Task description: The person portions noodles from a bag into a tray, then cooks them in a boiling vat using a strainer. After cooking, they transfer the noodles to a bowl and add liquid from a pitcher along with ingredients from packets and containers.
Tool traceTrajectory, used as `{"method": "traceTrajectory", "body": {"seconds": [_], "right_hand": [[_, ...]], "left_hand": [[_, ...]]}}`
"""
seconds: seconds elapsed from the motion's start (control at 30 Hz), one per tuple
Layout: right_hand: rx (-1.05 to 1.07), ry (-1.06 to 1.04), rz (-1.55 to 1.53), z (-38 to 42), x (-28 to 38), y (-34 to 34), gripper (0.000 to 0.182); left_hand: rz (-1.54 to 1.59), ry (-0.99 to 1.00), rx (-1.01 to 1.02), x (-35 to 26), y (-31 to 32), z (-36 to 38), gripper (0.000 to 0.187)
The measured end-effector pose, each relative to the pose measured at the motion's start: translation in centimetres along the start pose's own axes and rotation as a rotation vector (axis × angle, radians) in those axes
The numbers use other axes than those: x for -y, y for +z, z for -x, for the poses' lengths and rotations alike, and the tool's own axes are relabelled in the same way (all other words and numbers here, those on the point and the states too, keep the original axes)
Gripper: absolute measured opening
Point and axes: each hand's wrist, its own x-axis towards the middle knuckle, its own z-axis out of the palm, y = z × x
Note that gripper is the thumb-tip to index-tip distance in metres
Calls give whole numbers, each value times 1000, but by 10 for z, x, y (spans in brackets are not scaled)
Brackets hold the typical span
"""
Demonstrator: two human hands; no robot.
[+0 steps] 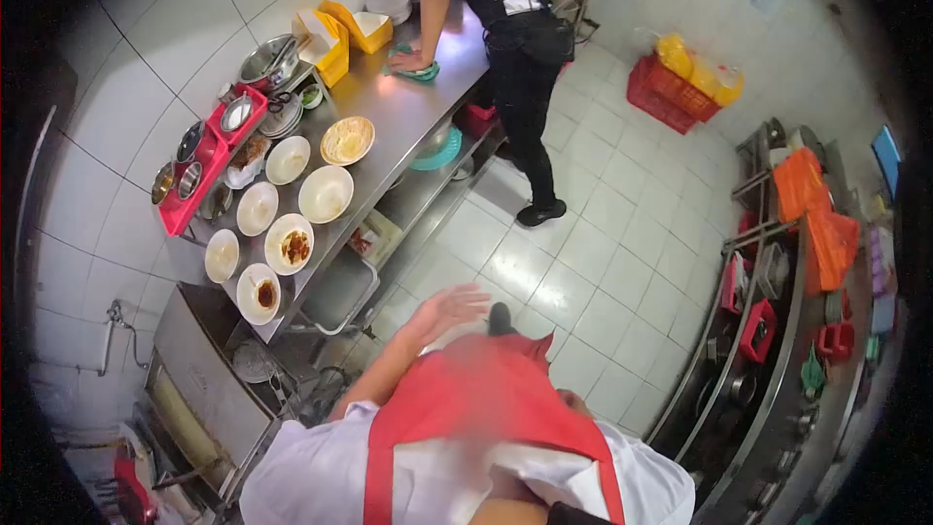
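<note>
My left hand (449,309) is held out in front of the red apron (457,384), its fingers stretched, holding nothing, above the tiled floor. Only a small part of my right hand (573,401) shows at the apron's right edge; its fingers are hidden. To the left of my left hand, the steel counter (384,151) bears several pale bowls. Two near its front end, one bowl (290,244) and another bowl (259,294), contain dark brown sauce. A further bowl (347,141) has an orange-stained inside.
A co-worker (525,29) leans over the counter's far part, one hand on a green cloth (425,74). Yellow bins (335,47) and a red tray (182,202) line the wall side. A red crate (671,95) stands at the back; shelves (739,331) run along the right.
</note>
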Motion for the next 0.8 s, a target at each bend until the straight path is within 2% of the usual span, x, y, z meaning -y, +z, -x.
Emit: {"method": "traceTrajectory", "body": {"seconds": [0.07, 0.13, 0.17, 0.2, 0.23, 0.27, 0.3, 0.33, 0.37, 0.43, 0.5, 0.57, 0.63, 0.7, 0.8], "right_hand": [[19, 17, -31, -54, 18, -34, 44], [10, 15, -56, -112, 25, -70, 45], [17, 20, -64, -163, 75, -98, 46], [27, 29, -71, -177, 78, -104, 46], [51, -23, 69, -156, 157, -183, 40], [-90, -231, 135, -193, 176, -205, 36], [-43, -454, 403, -235, 207, -234, 34], [-182, -548, 521, -253, 251, -262, 31], [-230, -264, 42, -233, 323, -305, 33], [-263, -478, -153, -250, 415, -348, 34], [-226, -549, -279, -253, 510, -379, 30], [-251, -736, -319, -263, 588, -384, 27], [-52, -842, -436, -246, 666, -397, 33], [196, -902, -578, -284, 732, -394, 38], [191, -739, -1105, -309, 864, -440, 36]], "left_hand": [[-39, 47, -188, -19, -8, -10, 50], [-59, 86, -292, -53, -7, -30, 48], [-69, 96, -389, -63, -9, -37, 47], [-59, 160, -429, -72, -17, -48, 47], [-44, 163, -452, -82, -20, -56, 47], [-40, 222, -479, -91, -23, -67, 47], [-39, 285, -500, -99, -26, -80, 47], [-18, 297, -524, -108, -26, -91, 46], [-4, 314, -533, -112, -33, -105, 46], [14, 268, -532, -123, -48, -126, 45], [48, 248, -551, -133, -66, -151, 45], [92, 184, -572, -140, -88, -165, 44], [76, 193, -583, -169, -111, -189, 44], [81, 257, -584, -198, -117, -194, 44], [71, 384, -648, -249, -139, -215, 43]]}}
